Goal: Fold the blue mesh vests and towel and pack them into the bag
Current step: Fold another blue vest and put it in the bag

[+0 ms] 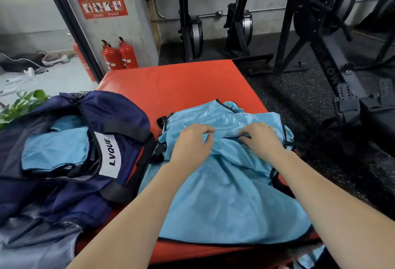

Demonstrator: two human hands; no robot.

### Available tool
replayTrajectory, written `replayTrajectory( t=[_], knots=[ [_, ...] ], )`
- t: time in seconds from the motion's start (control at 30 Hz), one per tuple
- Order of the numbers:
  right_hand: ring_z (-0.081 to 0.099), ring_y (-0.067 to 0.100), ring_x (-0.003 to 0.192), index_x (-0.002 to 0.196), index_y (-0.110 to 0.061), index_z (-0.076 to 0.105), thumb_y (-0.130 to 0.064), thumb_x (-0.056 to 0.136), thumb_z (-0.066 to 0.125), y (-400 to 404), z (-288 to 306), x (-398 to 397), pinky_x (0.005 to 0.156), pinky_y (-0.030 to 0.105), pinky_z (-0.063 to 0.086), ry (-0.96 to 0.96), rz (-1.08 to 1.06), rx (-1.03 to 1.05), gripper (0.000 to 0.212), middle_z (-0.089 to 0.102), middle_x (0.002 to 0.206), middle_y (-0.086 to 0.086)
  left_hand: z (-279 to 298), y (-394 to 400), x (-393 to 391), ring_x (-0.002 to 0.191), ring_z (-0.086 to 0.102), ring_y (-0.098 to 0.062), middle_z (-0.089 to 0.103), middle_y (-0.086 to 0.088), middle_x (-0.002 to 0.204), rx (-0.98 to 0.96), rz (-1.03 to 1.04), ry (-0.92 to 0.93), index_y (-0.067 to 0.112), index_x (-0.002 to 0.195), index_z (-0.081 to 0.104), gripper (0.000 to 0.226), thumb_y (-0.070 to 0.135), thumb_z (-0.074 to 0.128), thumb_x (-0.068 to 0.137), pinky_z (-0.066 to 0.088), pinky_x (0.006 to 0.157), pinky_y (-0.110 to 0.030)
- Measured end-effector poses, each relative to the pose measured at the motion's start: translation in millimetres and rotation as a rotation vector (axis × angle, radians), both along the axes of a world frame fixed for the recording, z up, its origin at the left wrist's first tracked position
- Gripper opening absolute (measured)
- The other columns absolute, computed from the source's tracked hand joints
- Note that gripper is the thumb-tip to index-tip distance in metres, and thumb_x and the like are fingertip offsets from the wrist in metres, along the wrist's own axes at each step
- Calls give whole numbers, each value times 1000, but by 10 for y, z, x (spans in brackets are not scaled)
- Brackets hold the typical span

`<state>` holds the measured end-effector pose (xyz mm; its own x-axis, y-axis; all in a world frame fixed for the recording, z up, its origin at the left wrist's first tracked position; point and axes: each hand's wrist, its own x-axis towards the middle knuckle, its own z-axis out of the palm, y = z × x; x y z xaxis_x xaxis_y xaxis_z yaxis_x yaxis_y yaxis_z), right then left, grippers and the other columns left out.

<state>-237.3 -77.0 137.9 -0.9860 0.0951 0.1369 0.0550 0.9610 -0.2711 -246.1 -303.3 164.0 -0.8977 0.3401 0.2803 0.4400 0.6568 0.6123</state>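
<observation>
On the red mat (175, 84), at my 12 o'clock, I am pinching the light blue vest (230, 193) with both hands. My left hand (192, 142) is curling fingers and thumb round a fold of it; my right hand (261, 138) is gripping its dark-trimmed edge. At 9 o'clock the navy bag (119, 110) is lying open, holding folded blue cloth (55, 151).
</observation>
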Motion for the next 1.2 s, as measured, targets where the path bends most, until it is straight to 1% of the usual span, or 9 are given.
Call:
replayTrajectory(
  t=[0.13, 0.23, 0.37, 0.43, 0.6, 0.7, 0.8, 0.97, 1.2],
  knots=[
    [62, 17, 92, 90, -27, 70, -28, 94, 64, -26, 145, 29, 86, 43, 48, 151, 74, -270, 7, 71, 89, -11, 14, 74, -10, 122, 51, -3, 64, 12, 125, 36, -25, 9, 25, 122, 66, 27, 26, 62, 96, 30, 98, -10],
    [61, 3, 77, 89, -27, 72, -22, 94, 66, -179, 395, 200, 74, 21, 45, 196, 224, -486, 8, 69, 82, -14, 56, 128, 31, 129, 45, -3, 59, 11, 134, 49, -77, 34, 26, 133, 60, 39, 26, 65, 94, 24, 102, -3],
    [64, 6, 81, 95, -23, 77, -18, 92, 70, -332, 590, 508, 75, 18, 46, 186, 292, -578, 9, 72, 88, -14, 97, 171, 121, 118, 56, -7, 67, 14, 120, 40, -139, 98, 28, 121, 67, 32, 17, 64, 91, 40, 107, -36],
    [65, 10, 87, 97, -24, 78, -19, 91, 71, -317, 639, 647, 81, 24, 49, 185, 285, -584, 11, 73, 92, -13, 146, 156, 192, 106, 62, -4, 72, 15, 107, 65, -156, 139, 26, 110, 73, 27, 11, 63, 90, 45, 101, -32],
    [63, -3, 91, 96, -20, 78, -17, 90, 72, -160, 758, 968, 83, 12, 44, 208, 229, -559, 9, 72, 92, -19, 232, -31, 314, 93, 67, -4, 76, 11, 98, 36, -189, 227, 18, 103, 77, 20, 9, 65, 90, 46, 90, -16],
    [61, -11, 83, 94, -20, 78, -11, 88, 73, -59, 771, 1112, 77, 4, 39, 227, 188, -565, 12, 68, 82, -33, 272, -275, 384, 89, 64, -6, 76, 7, 90, 30, -150, 268, 16, 100, 78, 15, 10, 67, 91, 36, 84, -1],
    [59, -10, 79, 94, -23, 77, -10, 88, 72, 4, 766, 1226, 75, 4, 39, 231, 180, -530, 15, 67, 81, -29, 313, -544, 466, 94, 58, -6, 76, 6, 94, 12, -106, 301, 15, 101, 78, 13, 13, 70, 90, 29, 83, 4],
    [58, -11, 85, 93, -26, 73, -9, 89, 70, 59, 725, 1364, 76, 2, 38, 244, 171, -444, 18, 66, 87, -23, 287, -956, 552, 70, 54, 10, 72, 10, 83, -58, -85, 314, 17, 97, 78, 11, 14, 75, 87, 38, 75, -4],
    [64, 18, 87, 82, -24, 71, 7, 82, 62, 269, 590, 1612, 80, 32, 50, 384, 322, 43, 33, 63, 99, -15, 152, -1324, 740, 90, 65, -10, 73, 14, 97, -129, -67, 270, 22, 102, 77, 17, 11, 69, 90, 46, 87, -22]
  ],
)
